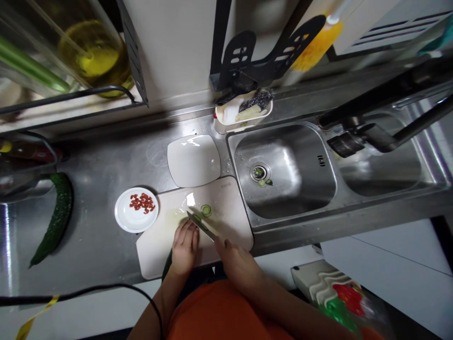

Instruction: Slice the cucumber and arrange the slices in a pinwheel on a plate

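Holding knife (201, 225) in right grip (236, 260), pinning cucumber (167, 265) onto cutting board (230, 212) with left grip (184, 245), likely steadying for the cut. Leaving slice (205, 210) on board's far half; parking plate (134, 224) of red pieces (142, 203) at board's left edge, probably out of knife's way.

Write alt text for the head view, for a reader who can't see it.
A person's right hand holds a knife at a cucumber under the left hand on a pale cutting board, with cut slices beside the blade. Around the board are a round plate of red pieces, a squarish white plate and a steel sink.
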`<action>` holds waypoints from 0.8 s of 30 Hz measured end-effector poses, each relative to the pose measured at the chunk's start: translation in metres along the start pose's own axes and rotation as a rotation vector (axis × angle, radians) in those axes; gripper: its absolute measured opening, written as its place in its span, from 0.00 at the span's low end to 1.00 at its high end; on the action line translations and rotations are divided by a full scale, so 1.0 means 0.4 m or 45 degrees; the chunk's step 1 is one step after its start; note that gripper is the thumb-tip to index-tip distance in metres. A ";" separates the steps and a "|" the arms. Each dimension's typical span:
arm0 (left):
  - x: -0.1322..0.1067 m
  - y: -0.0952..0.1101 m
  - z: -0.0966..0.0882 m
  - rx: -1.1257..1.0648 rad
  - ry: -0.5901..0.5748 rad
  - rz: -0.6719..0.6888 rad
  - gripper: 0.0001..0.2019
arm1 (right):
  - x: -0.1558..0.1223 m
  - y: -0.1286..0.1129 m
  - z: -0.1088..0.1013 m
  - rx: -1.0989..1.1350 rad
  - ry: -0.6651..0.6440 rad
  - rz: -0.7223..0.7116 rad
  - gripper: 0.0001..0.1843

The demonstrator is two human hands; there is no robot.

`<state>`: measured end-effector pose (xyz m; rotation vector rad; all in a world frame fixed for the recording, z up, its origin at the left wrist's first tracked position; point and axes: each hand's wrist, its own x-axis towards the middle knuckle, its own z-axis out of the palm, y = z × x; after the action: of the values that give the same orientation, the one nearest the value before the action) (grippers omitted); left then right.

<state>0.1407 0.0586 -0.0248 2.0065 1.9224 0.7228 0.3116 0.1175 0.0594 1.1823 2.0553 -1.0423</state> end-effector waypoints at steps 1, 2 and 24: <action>0.000 0.000 0.000 -0.002 -0.003 0.003 0.13 | 0.002 0.000 0.002 -0.003 0.014 0.000 0.21; 0.000 -0.001 0.001 -0.004 -0.004 0.006 0.13 | 0.005 -0.001 0.002 -0.006 0.024 0.000 0.22; 0.002 -0.001 0.005 -0.023 0.015 -0.027 0.15 | 0.068 -0.019 0.007 -0.007 0.099 -0.005 0.18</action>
<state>0.1414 0.0599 -0.0268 1.9725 1.9339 0.7454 0.2924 0.1255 0.0400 1.2347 2.1190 -1.0063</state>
